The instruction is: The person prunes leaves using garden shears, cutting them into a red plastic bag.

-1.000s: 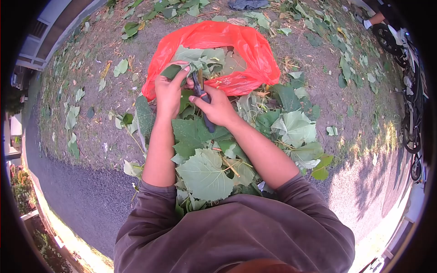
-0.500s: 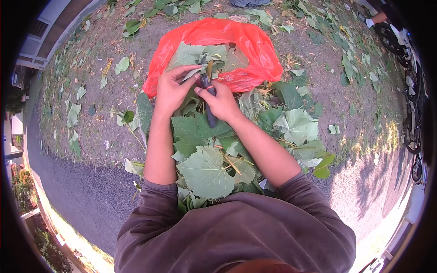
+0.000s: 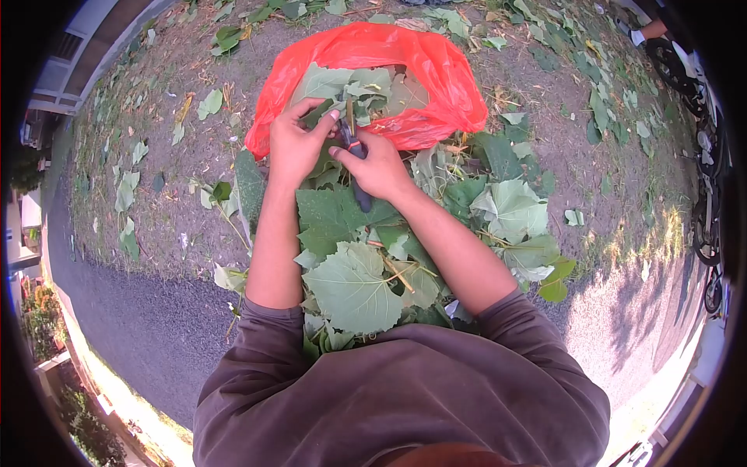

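My right hand (image 3: 377, 167) is closed around dark-handled pruning shears (image 3: 362, 197), whose blades point away from me towards the mouth of a red plastic bag (image 3: 451, 82). Just left of the blades, my left hand (image 3: 294, 146) pinches a green leaf (image 3: 316, 117) between thumb and fingers. The leaf's stem end by the blades is too small to make out. Inside the bag lie large pale green leaves (image 3: 323, 81). Beneath my forearms is a heap of broad leaves, with one big veined leaf (image 3: 354, 288) on top.
Loose leaves (image 3: 210, 103) are scattered over the bare soil around the bag. Grey asphalt (image 3: 156, 335) borders the soil on my side. Bicycles (image 3: 704, 179) stand at the far right, near a person's foot (image 3: 637, 36).
My left thumb and fingers have shifted slightly, and the pinched leaf sits differently beside the blades. The right hand stays on the shears. The view has moved a little.
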A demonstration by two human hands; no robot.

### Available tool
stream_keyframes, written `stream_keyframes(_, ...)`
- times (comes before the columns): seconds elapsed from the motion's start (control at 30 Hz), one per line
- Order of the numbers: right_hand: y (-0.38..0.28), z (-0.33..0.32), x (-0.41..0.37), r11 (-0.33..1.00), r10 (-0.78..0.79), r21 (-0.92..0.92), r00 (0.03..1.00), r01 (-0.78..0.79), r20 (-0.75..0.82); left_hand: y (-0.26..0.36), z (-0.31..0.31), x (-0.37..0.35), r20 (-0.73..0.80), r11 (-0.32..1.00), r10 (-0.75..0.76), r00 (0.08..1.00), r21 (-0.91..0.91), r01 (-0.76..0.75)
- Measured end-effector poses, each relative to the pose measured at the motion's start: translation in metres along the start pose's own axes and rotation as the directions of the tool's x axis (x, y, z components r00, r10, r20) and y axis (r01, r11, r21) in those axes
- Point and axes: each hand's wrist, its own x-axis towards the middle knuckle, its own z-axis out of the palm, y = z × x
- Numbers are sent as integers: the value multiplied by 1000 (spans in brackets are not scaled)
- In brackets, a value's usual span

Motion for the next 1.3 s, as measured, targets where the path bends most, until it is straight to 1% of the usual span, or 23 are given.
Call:
stream_keyframes(0.2,2,2,4,1000,22,14,1000,-22,8,0,-2,0,-32,1000,-9,999,-1,9)
stream_keyframes(0.27,6,6,6,999,23,26,1000,-24,4,-1,-4,2,-13,1000,12,1000,-29,-13)
stream_keyframes(0.4,11,7,8,997,52,58,999,-52,4,-5,-3,2,-22,999,33,999,-20,-34)
stream_keyframes(0.43,16,8,10,997,52,57,999,-52,6,-6,-2,1,-25,992,88,996,-84,-90)
stream_keyframes(0.47,22,10,12,984,65,168,998,-61,-18,-6,0,1,-32,978,143,989,-146,-146)
stream_keyframes(0.5,27,11,16,958,81,277,996,-66,-42,1,0,-1,-31,978,145,989,-146,-148)
stream_keyframes(0.53,27,8,19,956,127,270,991,-113,-34,13,-1,-5,-62,972,152,986,-172,-160)
stream_keyframes(0.57,28,7,17,956,132,271,990,-116,-40,19,0,-8,-91,965,155,984,-197,-170)
stream_keyframes(0.6,26,5,16,969,136,210,991,-133,-2,15,2,-7,-68,971,109,992,-207,-121)
stream_keyframes(0.63,21,3,16,979,140,148,989,-144,38,7,4,-4,-66,971,110,992,-207,-121)
stream_keyframes(0.67,17,4,10,981,71,182,997,-74,22,-3,4,1,-51,975,104,993,-192,-112)
stream_keyframes(0.7,19,6,9,980,68,186,997,-72,28,-3,3,2,-38,980,97,995,-174,-102)
stream_keyframes(0.73,21,8,8,984,12,177,1000,-14,12,-3,1,2,-40,981,95,995,-167,-101)
stream_keyframes(0.77,23,10,7,985,-43,167,999,43,-6,-4,0,3,-71,945,17,997,-325,-39)
stream_keyframes(0.8,22,11,6,984,-42,171,999,43,-8,-2,0,3,-85,878,-63,994,-478,15)
stream_keyframes(0.9,18,7,4,988,-33,149,999,32,2,1,2,3,-87,864,-58,994,-504,6)
stream_keyframes(0.97,12,5,1,997,-52,58,998,51,22,-1,3,3,-88,887,-62,994,-462,14)
stream_keyframes(1.03,13,7,2,996,-72,60,997,71,14,0,2,3,-93,908,-65,994,-418,20)
stream_keyframes(1.1,14,8,1,994,-89,58,996,89,3,0,2,2,-77,964,-59,995,-264,37)
stream_keyframes(1.13,15,9,1,993,-96,62,995,96,-9,-2,2,3,-76,963,-59,995,-265,37)
stream_keyframes(1.2,12,8,1,992,-103,67,994,104,-21,-5,3,2,-15,972,55,998,-226,-57)
stream_keyframes(1.23,10,6,0,995,-81,54,997,82,-8,-5,2,2,-16,972,55,998,-226,-57)
stream_keyframes(1.3,6,5,-1,997,-60,40,998,59,5,-5,0,1,9,974,188,982,-131,-186)
